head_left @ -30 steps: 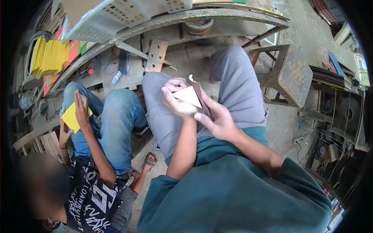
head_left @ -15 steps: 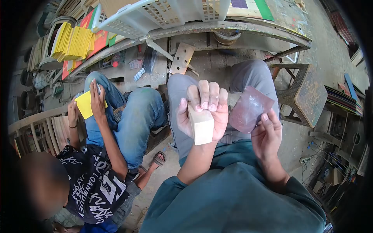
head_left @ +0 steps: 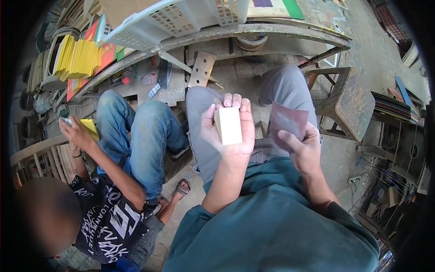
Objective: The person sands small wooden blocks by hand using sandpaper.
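Observation:
A pale wooden block (head_left: pixel 230 126) rests in my left hand (head_left: pixel 245 136), its broad light face turned up at me. The fingers curl over its far end, and the thumb lies along its left side. In my right hand (head_left: pixel 304 152) is a sheet of dark reddish-brown sandpaper (head_left: pixel 288 123), bent a little and pinched between thumb and fingers. The sheet is apart from the block, to its right. Both hands are above my lap, over grey trousers (head_left: pixel 206 154).
On the left a person (head_left: pixel 113 199) sits holding a yellow piece (head_left: pixel 90 128). Ahead, a worn bench (head_left: pixel 199 37) carries a white plastic basket (head_left: pixel 179 22) and stacked yellow pieces (head_left: pixel 77 56). A wooden stool (head_left: pixel 346 106) stands at right, near stacked coloured boards (head_left: pixel 393 108).
The block has tipped so its broad face shows more. My right hand has turned, bringing its thumb over the sandpaper. The neighbouring person's hands moved left with the yellow piece.

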Action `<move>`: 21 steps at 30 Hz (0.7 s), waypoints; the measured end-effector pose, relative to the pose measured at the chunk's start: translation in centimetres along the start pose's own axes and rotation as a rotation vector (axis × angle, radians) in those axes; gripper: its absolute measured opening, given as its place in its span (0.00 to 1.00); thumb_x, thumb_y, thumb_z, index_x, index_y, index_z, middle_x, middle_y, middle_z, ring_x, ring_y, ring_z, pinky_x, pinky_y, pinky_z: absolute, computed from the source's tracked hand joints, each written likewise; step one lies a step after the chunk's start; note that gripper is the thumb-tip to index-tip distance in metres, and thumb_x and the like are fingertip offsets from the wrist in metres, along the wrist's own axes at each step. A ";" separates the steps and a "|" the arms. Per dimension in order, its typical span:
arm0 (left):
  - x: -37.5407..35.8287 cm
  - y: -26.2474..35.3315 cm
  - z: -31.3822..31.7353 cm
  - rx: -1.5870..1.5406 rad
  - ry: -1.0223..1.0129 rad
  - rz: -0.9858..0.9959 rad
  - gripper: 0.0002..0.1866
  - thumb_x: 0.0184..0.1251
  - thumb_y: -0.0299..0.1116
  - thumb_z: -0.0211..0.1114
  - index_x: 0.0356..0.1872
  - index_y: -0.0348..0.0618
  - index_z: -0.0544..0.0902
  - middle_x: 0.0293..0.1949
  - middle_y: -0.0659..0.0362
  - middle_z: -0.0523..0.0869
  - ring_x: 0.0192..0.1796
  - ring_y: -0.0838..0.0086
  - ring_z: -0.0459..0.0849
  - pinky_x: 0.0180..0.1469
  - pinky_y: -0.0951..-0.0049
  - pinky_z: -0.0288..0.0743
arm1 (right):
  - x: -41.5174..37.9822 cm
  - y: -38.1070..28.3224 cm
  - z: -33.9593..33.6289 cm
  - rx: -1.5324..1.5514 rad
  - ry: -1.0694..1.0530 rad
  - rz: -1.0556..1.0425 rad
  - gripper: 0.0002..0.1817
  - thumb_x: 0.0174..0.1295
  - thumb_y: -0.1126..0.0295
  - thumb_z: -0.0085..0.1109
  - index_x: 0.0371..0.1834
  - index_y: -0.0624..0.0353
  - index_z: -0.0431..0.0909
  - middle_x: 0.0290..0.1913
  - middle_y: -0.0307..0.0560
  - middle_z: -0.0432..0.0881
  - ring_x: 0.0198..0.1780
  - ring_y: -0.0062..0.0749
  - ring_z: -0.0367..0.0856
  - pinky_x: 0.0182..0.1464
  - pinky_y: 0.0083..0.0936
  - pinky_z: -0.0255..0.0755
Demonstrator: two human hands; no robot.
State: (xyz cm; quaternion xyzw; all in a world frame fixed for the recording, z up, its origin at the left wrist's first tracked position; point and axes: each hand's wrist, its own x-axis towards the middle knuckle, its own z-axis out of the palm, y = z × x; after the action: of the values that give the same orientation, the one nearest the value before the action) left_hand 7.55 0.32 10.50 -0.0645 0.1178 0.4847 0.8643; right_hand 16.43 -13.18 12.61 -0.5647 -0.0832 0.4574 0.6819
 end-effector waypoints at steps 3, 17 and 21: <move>0.3 -0.4 -0.1 0.077 0.183 -0.005 0.13 0.61 0.37 0.51 0.20 0.44 0.70 0.26 0.57 0.75 0.34 0.65 0.72 0.40 0.66 0.66 | 0.5 -0.4 1.2 -0.298 0.021 -0.232 0.18 0.56 0.87 0.53 0.51 0.70 0.78 0.53 0.52 0.81 0.53 0.30 0.79 0.57 0.24 0.69; 4.4 -1.1 -10.6 0.658 0.587 -0.127 0.19 0.55 0.43 0.52 0.34 0.33 0.76 0.34 0.46 0.81 0.39 0.50 0.81 0.46 0.52 0.77 | 2.9 8.8 1.5 -0.984 -0.190 -0.541 0.46 0.52 0.78 0.58 0.74 0.69 0.43 0.74 0.68 0.47 0.76 0.57 0.48 0.75 0.38 0.44; 4.2 0.0 -10.6 0.598 0.599 -0.189 0.20 0.54 0.44 0.52 0.34 0.33 0.75 0.35 0.46 0.80 0.39 0.50 0.81 0.46 0.52 0.77 | 0.6 10.0 2.7 -0.906 -0.364 -0.521 0.55 0.45 0.77 0.63 0.76 0.64 0.36 0.77 0.64 0.39 0.78 0.53 0.40 0.75 0.41 0.42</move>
State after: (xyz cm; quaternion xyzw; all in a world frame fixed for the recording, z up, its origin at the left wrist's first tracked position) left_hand 8.19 1.33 -0.80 0.0405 0.4920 0.3079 0.8133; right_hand 9.83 -11.41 4.87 -0.6740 -0.5253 0.2823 0.4360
